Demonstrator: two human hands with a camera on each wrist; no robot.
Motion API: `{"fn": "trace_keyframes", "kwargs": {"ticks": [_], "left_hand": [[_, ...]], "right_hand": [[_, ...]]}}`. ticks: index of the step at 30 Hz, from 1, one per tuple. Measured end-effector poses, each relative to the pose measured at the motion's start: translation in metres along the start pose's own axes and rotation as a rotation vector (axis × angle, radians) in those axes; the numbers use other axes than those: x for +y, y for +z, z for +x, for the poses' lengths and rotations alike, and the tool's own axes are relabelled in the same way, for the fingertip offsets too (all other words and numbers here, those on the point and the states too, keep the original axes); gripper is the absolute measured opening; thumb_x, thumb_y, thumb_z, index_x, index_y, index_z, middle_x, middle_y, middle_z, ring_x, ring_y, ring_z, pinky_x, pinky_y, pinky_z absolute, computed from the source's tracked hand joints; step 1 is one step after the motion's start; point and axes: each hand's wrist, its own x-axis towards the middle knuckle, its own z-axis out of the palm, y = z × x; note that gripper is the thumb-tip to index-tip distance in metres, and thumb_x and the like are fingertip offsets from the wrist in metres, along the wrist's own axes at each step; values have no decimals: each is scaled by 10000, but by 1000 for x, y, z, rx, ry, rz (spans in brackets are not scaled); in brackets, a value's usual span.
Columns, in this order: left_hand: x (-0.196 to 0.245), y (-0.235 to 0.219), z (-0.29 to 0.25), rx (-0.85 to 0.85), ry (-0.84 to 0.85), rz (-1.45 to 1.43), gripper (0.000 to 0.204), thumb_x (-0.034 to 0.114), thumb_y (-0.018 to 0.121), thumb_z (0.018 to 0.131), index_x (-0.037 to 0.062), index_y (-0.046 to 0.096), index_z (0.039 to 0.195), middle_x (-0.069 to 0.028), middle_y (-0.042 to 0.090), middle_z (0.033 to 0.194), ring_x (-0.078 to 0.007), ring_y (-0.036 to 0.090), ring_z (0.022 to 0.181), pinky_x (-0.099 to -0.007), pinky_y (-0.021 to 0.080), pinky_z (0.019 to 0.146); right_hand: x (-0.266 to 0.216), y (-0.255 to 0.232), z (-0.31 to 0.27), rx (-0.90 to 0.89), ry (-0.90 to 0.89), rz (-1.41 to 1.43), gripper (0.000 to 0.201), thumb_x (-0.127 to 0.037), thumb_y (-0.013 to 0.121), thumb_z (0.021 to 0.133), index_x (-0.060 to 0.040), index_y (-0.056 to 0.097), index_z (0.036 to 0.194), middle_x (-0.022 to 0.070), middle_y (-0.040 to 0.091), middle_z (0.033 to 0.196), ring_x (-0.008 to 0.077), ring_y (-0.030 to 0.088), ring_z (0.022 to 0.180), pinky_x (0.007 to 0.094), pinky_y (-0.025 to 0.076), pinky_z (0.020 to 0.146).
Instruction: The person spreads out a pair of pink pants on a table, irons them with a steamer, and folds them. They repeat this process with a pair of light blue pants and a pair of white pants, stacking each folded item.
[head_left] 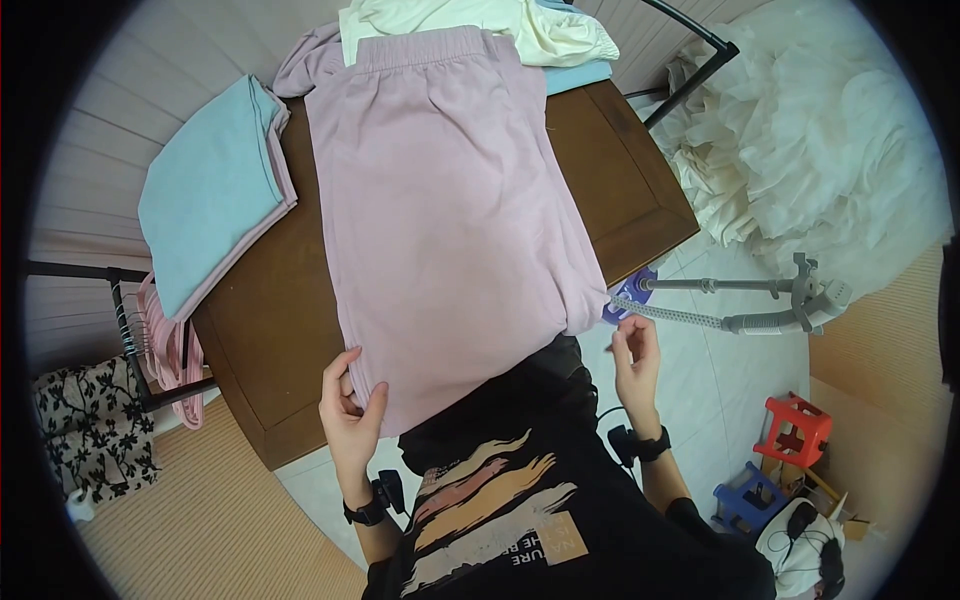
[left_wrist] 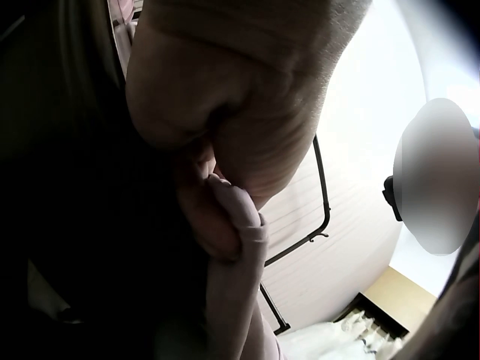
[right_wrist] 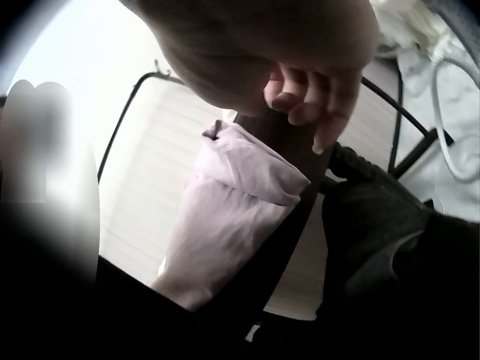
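Note:
A pair of pale pink pants (head_left: pixel 440 200) with a gathered elastic waistband lies lengthwise on the brown wooden table (head_left: pixel 255 370), its leg ends hanging over the near edge. My left hand (head_left: pixel 350 420) grips the left corner of the leg ends, thumb on one side and fingers on the other. In the left wrist view the pink cloth (left_wrist: pixel 236 277) runs between thumb and fingers. Just off the right corner of the pants, my right hand (head_left: pixel 638 372) holds nothing. Its fingers (right_wrist: pixel 322 101) hang loosely bent beside the folded pink hem (right_wrist: pixel 240 180) in the right wrist view.
Folded light blue and pink clothes (head_left: pixel 215 190) lie on the table's left side. Cream garments (head_left: pixel 570 35) are heaped at its far end. A garment steamer (head_left: pixel 770 315) stands to the right, below a white tulle dress (head_left: pixel 830 150). Pink hangers (head_left: pixel 170 345) hang at left.

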Motion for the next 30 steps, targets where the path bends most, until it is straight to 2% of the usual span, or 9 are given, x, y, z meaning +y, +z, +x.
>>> {"fn": "trace_keyframes", "kwargs": {"ticks": [1, 7, 10, 13, 14, 15, 18, 26, 30], "left_hand": [[3, 1, 0, 2, 0, 8, 563, -136, 650, 899, -31, 480, 1425, -134, 720, 1170, -116, 667, 1036, -222, 504, 868], [-5, -2, -3, -5, 8, -8, 550, -146, 638, 910, -30, 487, 1426, -169, 714, 1235, -142, 670, 1099, -249, 504, 934], [0, -1, -4, -5, -23, -14, 544, -147, 630, 915, -28, 488, 1427, -163, 714, 1235, -138, 668, 1097, -240, 502, 922], [-1, -3, -2, -29, -30, -5, 544, -149, 627, 918, -26, 486, 1429, -162, 713, 1237, -141, 666, 1106, -241, 501, 918], [-1, -4, -2, -33, -30, -5, 544, -149, 627, 918, -26, 486, 1429, -162, 713, 1237, -141, 666, 1106, -241, 501, 918], [-1, -5, -2, -40, -35, -12, 547, -148, 630, 917, -24, 486, 1430, -166, 710, 1242, -134, 664, 1099, -233, 503, 898], [4, 1, -5, -20, -3, -11, 557, -144, 640, 913, -20, 483, 1433, -156, 707, 1219, -113, 665, 1039, -213, 503, 842], [-22, -21, -52, 135, -15, 112, 478, -137, 660, 895, -19, 574, 1350, -58, 650, 1121, -75, 614, 819, -185, 472, 698], [-6, -9, -58, -80, 89, 10, 557, -147, 716, 826, 5, 603, 1350, -55, 579, 1248, -48, 554, 900, -205, 441, 702]], "right_hand": [[-7, 7, 2, 48, -286, -205, 278, -29, 692, 938, -3, 565, 1183, 47, 559, 885, 156, 550, 763, 311, 512, 789], [-21, 37, 6, 22, -328, -280, 265, -34, 767, 874, 8, 603, 1079, 73, 594, 961, 191, 569, 893, 326, 485, 868], [-15, 13, 6, 8, 36, 172, 164, -74, 665, 1013, -40, 609, 1163, -8, 643, 1029, 77, 592, 982, 268, 486, 867], [-17, 2, 19, -64, 43, 579, 221, -100, 628, 1049, -44, 559, 1252, -13, 667, 1051, 47, 593, 983, 240, 471, 874], [-14, -5, 20, -172, 155, 664, 512, -89, 715, 992, -60, 428, 1416, 57, 656, 1227, 109, 612, 1116, 284, 473, 981], [-12, -4, 17, -168, 155, 666, 512, -89, 715, 992, -60, 428, 1416, 57, 656, 1227, 109, 612, 1116, 284, 473, 981], [-6, 12, 9, -348, -94, 111, 1065, -48, 879, 823, -51, 141, 1591, 173, 469, 1525, 250, 496, 1410, 425, 345, 1199], [11, 16, -5, -172, -87, 174, 829, 71, 660, 930, -25, 171, 1593, 202, 542, 1473, 260, 552, 1363, 407, 339, 1186], [-21, -11, -31, -147, -47, 503, 732, 107, 585, 940, -39, 246, 1572, 209, 573, 1410, 274, 565, 1344, 387, 382, 1149]]}}
